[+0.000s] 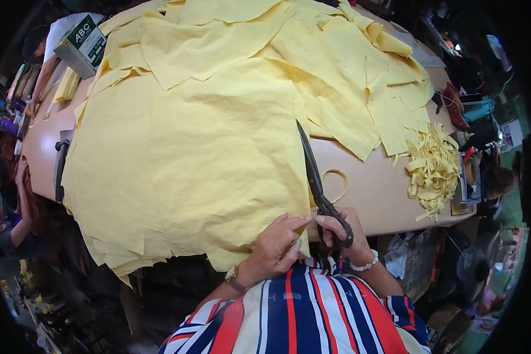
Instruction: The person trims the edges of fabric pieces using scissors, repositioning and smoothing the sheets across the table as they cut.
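Note:
A broad stack of yellow cloth (pixel 218 159) covers most of the table and hangs over its near edge. My left hand (pixel 279 243) is closed at the cloth's near right corner, with the thumb and fingers pinching its edge. In my right hand (pixel 349 235) is a pair of dark scissors (pixel 316 183), held by the handles. Their blades look closed and point away from me, lying along the cloth's right edge. My two hands almost meet at the fingertips. Just right of the blades, a thin curled yellow strip (pixel 343 177) lies on the table.
A heap of narrow yellow scraps (pixel 433 168) sits at the table's right end. More crumpled yellow cloth (pixel 336 82) spreads across the back. A green-and-white box (pixel 84 47) stands at the far left, near a dark metal tool (pixel 61 168). Other people are around the table's left side.

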Demonstrator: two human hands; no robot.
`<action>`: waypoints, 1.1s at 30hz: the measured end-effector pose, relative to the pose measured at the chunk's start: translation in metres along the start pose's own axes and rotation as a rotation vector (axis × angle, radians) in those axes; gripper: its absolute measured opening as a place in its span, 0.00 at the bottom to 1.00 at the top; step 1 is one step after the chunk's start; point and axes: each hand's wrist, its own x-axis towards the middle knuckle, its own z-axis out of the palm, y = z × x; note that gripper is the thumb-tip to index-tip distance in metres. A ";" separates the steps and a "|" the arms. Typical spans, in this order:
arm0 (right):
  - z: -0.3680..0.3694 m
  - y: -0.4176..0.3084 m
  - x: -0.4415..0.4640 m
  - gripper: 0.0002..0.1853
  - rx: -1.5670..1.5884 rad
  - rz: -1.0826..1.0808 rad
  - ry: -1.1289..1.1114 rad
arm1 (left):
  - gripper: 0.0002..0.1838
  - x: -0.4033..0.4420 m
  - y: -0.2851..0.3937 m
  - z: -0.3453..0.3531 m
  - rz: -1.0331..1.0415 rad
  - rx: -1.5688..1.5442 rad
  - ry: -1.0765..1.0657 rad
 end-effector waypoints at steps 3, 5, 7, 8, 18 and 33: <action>-0.001 0.000 0.002 0.12 -0.020 -0.012 -0.009 | 0.02 0.000 0.000 -0.001 0.000 -0.007 0.010; -0.002 0.001 0.002 0.12 -0.046 -0.018 -0.013 | 0.02 0.000 -0.001 0.000 0.008 -0.006 0.014; -0.002 0.001 0.001 0.12 -0.069 -0.017 -0.009 | 0.03 -0.001 -0.002 0.000 0.025 0.006 0.008; -0.002 0.002 0.001 0.12 -0.063 -0.019 -0.005 | 0.03 -0.001 -0.002 0.000 0.033 0.013 0.006; 0.002 -0.006 0.013 0.14 -0.045 -0.054 -0.018 | 0.02 -0.002 0.000 -0.001 0.004 -0.012 0.016; 0.009 -0.008 0.019 0.12 -0.006 -0.053 -0.022 | 0.04 -0.001 -0.002 -0.002 0.033 -0.003 -0.004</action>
